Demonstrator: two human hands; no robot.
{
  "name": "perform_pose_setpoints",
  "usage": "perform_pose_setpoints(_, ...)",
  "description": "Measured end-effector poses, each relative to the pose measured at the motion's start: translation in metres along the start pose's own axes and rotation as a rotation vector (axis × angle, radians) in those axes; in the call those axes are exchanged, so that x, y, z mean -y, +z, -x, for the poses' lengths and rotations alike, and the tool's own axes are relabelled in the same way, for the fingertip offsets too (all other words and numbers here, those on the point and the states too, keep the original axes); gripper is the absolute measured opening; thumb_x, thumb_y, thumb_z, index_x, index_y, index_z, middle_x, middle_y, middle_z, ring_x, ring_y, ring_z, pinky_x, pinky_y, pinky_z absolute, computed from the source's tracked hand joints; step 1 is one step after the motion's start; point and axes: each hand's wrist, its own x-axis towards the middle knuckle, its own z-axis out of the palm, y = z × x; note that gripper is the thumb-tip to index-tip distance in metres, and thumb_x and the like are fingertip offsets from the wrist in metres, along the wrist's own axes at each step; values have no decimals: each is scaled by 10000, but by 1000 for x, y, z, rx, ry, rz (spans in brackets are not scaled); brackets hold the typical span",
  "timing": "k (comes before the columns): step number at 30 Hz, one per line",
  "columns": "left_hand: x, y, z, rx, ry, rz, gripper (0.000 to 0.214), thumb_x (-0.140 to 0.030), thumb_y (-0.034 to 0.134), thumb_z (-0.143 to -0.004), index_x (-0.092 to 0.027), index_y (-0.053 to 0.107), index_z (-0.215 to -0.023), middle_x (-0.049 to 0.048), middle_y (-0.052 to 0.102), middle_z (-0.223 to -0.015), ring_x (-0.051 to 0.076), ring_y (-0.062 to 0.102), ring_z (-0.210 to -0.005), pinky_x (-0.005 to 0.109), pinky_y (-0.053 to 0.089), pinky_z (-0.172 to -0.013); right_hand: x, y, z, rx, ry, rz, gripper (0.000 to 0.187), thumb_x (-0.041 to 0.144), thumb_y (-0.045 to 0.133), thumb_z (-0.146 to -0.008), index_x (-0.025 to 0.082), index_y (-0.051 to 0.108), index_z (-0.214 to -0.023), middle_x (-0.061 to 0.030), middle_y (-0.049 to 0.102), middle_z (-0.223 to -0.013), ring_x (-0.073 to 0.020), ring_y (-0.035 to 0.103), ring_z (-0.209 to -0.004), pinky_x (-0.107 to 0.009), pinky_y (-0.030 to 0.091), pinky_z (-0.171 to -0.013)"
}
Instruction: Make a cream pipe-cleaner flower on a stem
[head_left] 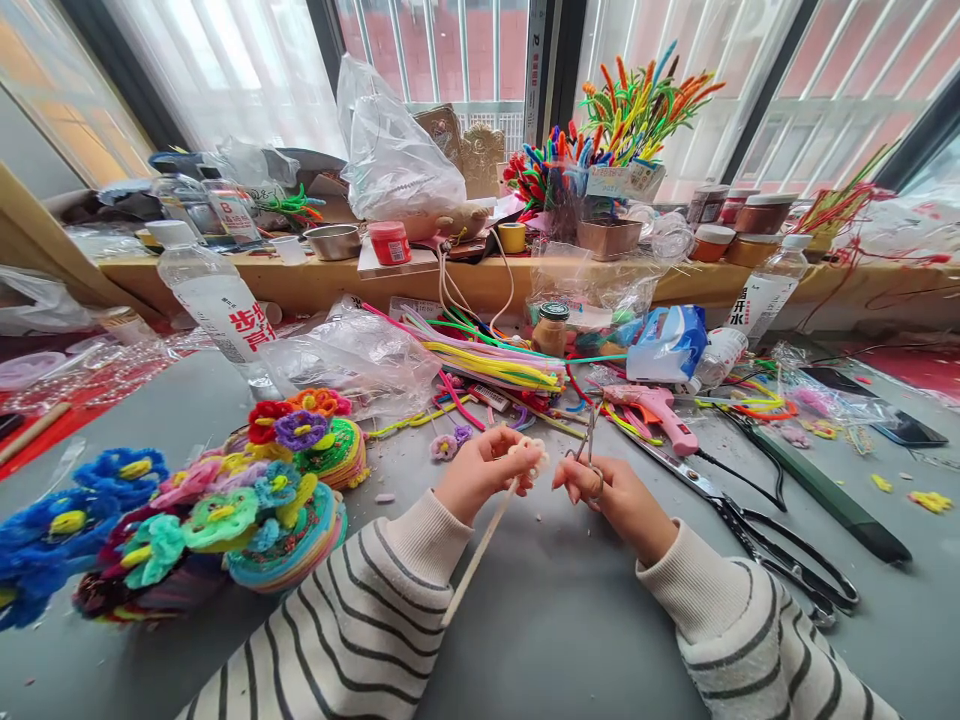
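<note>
My left hand is closed on a cream pipe cleaner whose top end is curled into a small flower shape; its long tail slants down toward my left sleeve. My right hand grips small scissors, fingers through the handles, blades pointing up beside the curled end. Both hands hover over the grey table, close together at its centre.
A heap of finished pipe-cleaner flowers lies at left. Loose pipe cleaners, a pink glue gun, large black shears, a phone, bottles and plastic bags crowd the far side. Jars and a bouquet stand on the sill.
</note>
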Motion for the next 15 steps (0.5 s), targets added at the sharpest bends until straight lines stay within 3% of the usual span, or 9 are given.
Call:
perform_pose_setpoints(10,3,3,3,145,-46,-155,231,-286,638,-545,-120,547,-677,10,570,-525,100,524,-444,228,424,-447,0,1,1,24,96,-312,210,346,541,-639,146,478,-627,58,368,-492,-43,267,-420,-196,190,-408)
perform_pose_setpoints(15,0,0,2,112,-107,53,262,-311,589,-609,-143,574,-809,56,609,-723,158,602,-611,237,454,-534,4,2,2,-180,166,-537,197,326,550,-621,164,444,-663,75,310,-476,-39,219,-400,-186,153,-386)
